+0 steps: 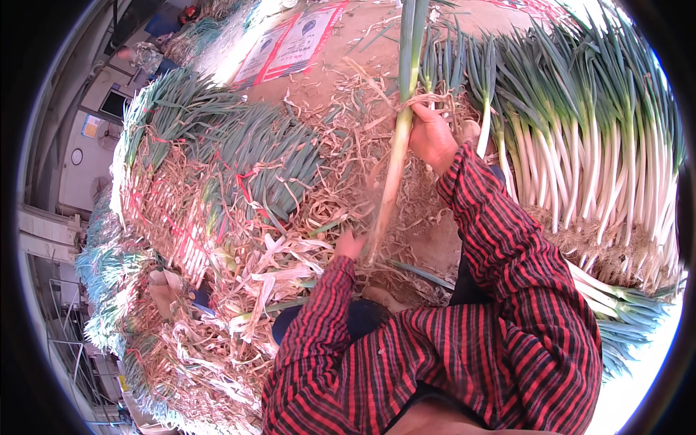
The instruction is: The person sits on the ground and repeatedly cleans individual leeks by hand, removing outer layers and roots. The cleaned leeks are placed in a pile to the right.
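Observation:
My right hand (433,136) grips a long Welsh onion (396,147) around its shaft, just below the green leaves. The onion slants across the view, leaves at the top and root end at the lower left. Dry, papery outer leaves (435,100) hang around the stalk near my fingers. Close to the root end, on its left side, is my left hand (350,244). Motion blurs its fingers, and whether they touch the onion cannot be made out. Shed husks (331,201) cover the ground beneath both hands.
Cleaned Welsh onions (576,136) lie in a thick row at the right, with more onions (614,304) below them. Untrimmed bundles (261,147) tied with red strips lie at the left. A printed sheet (293,41) rests on the ground; another person (147,57) is at the upper left.

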Available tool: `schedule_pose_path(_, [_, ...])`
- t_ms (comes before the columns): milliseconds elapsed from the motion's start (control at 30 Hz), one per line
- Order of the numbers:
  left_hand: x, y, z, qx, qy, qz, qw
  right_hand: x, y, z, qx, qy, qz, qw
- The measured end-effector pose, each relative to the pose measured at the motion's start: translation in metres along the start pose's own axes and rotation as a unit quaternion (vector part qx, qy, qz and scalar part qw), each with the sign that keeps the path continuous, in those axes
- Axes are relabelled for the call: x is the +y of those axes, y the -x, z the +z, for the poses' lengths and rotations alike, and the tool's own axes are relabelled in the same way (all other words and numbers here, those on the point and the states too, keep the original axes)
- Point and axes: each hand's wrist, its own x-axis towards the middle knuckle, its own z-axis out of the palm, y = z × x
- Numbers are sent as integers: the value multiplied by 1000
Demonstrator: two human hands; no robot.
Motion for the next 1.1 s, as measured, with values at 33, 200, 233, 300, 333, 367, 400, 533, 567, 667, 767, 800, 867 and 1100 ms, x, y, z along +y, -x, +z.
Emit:
schedule_pose_path(33, [20, -8, -15, 28, 111, 101, 988, 8, 0, 1, -3, 2, 17, 1000])
schedule_pose_path(200, [146, -1, -54, -70, 380, 198, 901, 36, 0, 9, 34, 310, 28, 950])
schedule_pose_path(233, [159, 5, -57, 21, 307, 219, 926, 36, 1, 9, 58, 344, 15, 937])
schedule_pose_path(300, [172, 19, -62, 163, 213, 269, 925, 31, 2, 8, 88, 391, -24, 916])
schedule_pose_path(333, [173, 24, -64, 123, 258, 234, 929, 28, 2, 7, 82, 355, -6, 931])
schedule_pose_path(367, [170, 28, -65, 97, 299, 182, 932, 26, 3, 6, 55, 337, -5, 940])
schedule_pose_path(400, [168, 28, -67, 35, 415, 173, 892, 24, 3, 7, 43, 323, 11, 945])
schedule_pose_path(533, [162, 22, -68, -2, 483, 138, 865, 25, 7, 13, 6, 312, 19, 950])
schedule_pose_path(567, [163, 21, -67, 86, 385, 194, 898, 26, 8, 16, 3, 318, 3, 948])
schedule_pose_path(667, [163, 19, -64, 251, 140, 373, 882, 30, 11, 24, 37, 417, -10, 908])
schedule_pose_path(767, [155, 17, -63, -32, 510, 165, 844, 31, 14, 25, 62, 419, -11, 906])
schedule_pose_path(800, [150, 15, -62, -69, 551, 154, 817, 33, 15, 25, 19, 273, -16, 962])
schedule_pose_path(867, [136, 16, -54, -114, 556, 126, 814, 34, 16, 24, 6, 201, 26, 979])
schedule_pose_path(1100, [45, 75, 33, -154, 46, 211, 964, 24, 5, 19, 11, 142, 1, 990])
